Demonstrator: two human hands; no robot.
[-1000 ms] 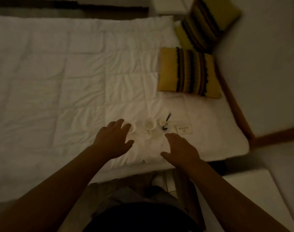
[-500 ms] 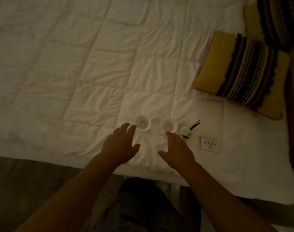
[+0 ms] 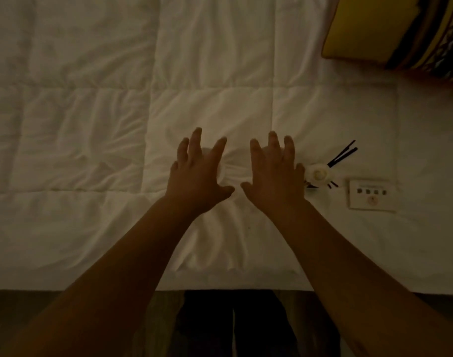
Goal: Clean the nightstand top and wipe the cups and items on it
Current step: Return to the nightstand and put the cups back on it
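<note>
In dim light, my left hand [image 3: 198, 173] hovers with spread fingers over one white cup [image 3: 220, 170], which shows only as a pale sliver beside the palm. My right hand [image 3: 273, 173] is spread the same way over a second cup, which is fully hidden under it. Just right of my right hand lies a small white diffuser bottle [image 3: 318, 173] with black reed sticks [image 3: 342, 153]. A white card with small dark marks [image 3: 372, 195] lies to its right. All of these rest on the white quilt [image 3: 207, 99] of a bed.
A yellow cushion with dark stripes [image 3: 400, 29] sits at the top right on the bed. The bed's near edge [image 3: 91, 287] runs across the lower frame, with dark floor and my legs below it.
The camera has moved closer over the bed. Both hands have reached forward and now cover the two white cups that were visible in front of the fingers before.
</note>
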